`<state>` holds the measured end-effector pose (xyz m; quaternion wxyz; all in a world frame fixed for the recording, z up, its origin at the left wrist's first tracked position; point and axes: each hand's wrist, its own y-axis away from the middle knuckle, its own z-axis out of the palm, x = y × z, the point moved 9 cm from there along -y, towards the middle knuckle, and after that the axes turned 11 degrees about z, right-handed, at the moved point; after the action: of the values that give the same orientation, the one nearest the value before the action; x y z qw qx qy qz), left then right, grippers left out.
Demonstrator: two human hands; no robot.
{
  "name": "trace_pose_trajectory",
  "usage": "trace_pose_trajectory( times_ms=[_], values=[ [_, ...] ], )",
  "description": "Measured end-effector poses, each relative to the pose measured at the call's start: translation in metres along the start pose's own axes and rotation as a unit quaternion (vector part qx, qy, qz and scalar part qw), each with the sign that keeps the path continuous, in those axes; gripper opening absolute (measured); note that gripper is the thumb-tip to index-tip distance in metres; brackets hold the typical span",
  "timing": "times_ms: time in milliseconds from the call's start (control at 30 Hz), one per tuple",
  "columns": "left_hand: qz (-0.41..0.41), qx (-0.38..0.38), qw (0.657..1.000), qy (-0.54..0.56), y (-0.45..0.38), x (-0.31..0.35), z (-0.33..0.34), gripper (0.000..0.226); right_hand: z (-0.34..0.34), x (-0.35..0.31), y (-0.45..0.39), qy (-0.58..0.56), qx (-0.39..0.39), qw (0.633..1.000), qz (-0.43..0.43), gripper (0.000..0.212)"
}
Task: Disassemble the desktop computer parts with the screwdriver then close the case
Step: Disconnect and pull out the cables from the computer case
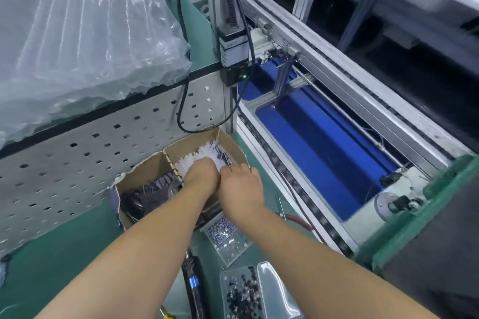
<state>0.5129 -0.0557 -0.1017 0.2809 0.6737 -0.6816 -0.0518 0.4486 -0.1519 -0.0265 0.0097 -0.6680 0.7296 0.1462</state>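
A cardboard box point(228, 144) with a divider sits on the green bench point(64, 246), against a perforated metal panel point(77, 153). Both hands are down in the box's right compartment, among a heap of white cable ties point(204, 155). The left hand point(201, 176) lies knuckles-up on the ties, its fingers buried in them, so whether they grasp anything cannot be told. The right hand point(241, 184) is just beside it, touching it, fingers bent down into the same heap; its grip cannot be told either. The box's left compartment holds dark ties or cables point(153, 194).

In front of the box, toward the person, lies a clear tray of small silver screws point(228, 237), and nearer still a second clear tray of dark screws point(241, 292). The black electric screwdriver point(193, 285) lies on the bench beside that second tray, under the left forearm, untouched. A red-handled tool point(298, 221) lies to the right of the box. Behind the box, above the panel, is a pile of clear bubble wrap point(77, 33). To the box's right runs an aluminium conveyor frame point(337, 67) with a blue surface point(324, 153) inside. No computer case is in view.
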Motion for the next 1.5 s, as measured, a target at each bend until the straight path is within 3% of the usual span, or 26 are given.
trace_pose_trajectory(
  times_ms=[267, 533, 667, 800, 933, 1000, 1033, 1133, 1333, 1500],
  values=[
    [0.03, -0.002, 0.999, -0.045, 0.011, 0.005, 0.001, 0.013, -0.01, 0.005, 0.006, -0.02, -0.009, 1.0, -0.006, 0.025],
    [0.047, 0.111, 0.992, -0.021, 0.034, 0.017, -0.072, 0.021, -0.056, 0.022, 0.008, -0.05, -0.038, 0.997, 0.046, 0.03],
    [0.096, 0.158, 0.982, -0.023, 0.061, 0.036, -0.109, 0.02, -0.094, 0.036, 0.015, -0.087, -0.024, 0.993, 0.078, 0.029],
    [0.195, 0.191, 0.962, 0.027, 0.105, 0.082, -0.139, 0.015, -0.144, 0.049, 0.036, -0.1, 0.037, 0.992, 0.068, 0.041],
    [0.308, 0.194, 0.931, 0.01, 0.159, 0.165, -0.147, 0.014, -0.196, 0.074, 0.076, -0.004, 0.117, 0.993, 0.013, 0.08],
    [0.341, 0.186, 0.921, -0.022, 0.186, 0.21, -0.139, 0.023, -0.219, 0.102, 0.103, 0.014, 0.15, 0.989, 0.01, 0.076],
    [0.358, 0.183, 0.915, -0.037, 0.199, 0.233, -0.132, 0.023, -0.229, 0.125, 0.117, -0.016, 0.16, 0.986, 0.035, 0.063],
    [0.406, 0.173, 0.895, -0.065, 0.242, 0.306, -0.096, 0.017, -0.248, 0.214, 0.162, -0.209, 0.14, 0.955, 0.158, 0.02],
    [0.484, 0.112, 0.867, -0.041, 0.319, 0.434, 0.001, 0.026, -0.244, 0.376, 0.26, -0.394, 0.154, 0.87, 0.253, 0.021],
    [0.505, 0.06, 0.861, 0.024, 0.359, 0.5, 0.06, 0.023, -0.215, 0.49, 0.336, -0.463, 0.181, 0.792, 0.354, 0.027]
  ],
)
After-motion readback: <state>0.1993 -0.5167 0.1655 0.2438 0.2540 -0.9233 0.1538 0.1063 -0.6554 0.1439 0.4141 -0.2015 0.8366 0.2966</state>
